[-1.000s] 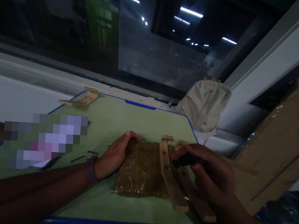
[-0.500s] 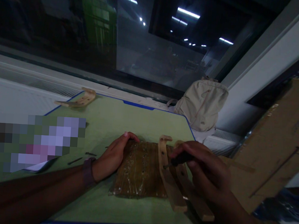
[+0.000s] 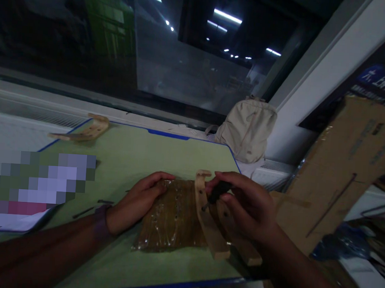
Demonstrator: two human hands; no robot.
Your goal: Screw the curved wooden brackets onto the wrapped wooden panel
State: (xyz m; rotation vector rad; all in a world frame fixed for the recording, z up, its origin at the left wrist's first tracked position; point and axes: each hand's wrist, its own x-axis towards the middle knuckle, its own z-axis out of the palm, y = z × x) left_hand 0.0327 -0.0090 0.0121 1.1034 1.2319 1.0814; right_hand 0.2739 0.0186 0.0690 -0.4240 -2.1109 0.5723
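My left hand [image 3: 136,203] grips the left edge of a brown wooden board [image 3: 171,225] wrapped in clear plastic, the fingers curled over its far corner. Two pale curved wooden pieces, the left one [image 3: 211,232] and the right one [image 3: 238,240], lie side by side along the board's right side, each with dark holes. My right hand [image 3: 250,204] is closed around a short screwdriver with a dark handle [image 3: 220,190]. Its tip meets a hole in the left curved piece. Whether a screw sits in that hole, I cannot tell.
Two dark bolts [image 3: 83,212] lie on the green table [image 3: 140,151] left of my wrist. At the far left corner rests another curved wooden piece [image 3: 89,131], near a blurred-out item [image 3: 46,187]. A beige backpack [image 3: 247,128] stands behind the table; a cardboard box [image 3: 344,170] is at right.
The view has swung to the right, so everything sits further left. My right hand has turned slightly on the screwdriver, its fingers less tightly curled; my left hand keeps its hold on the board.
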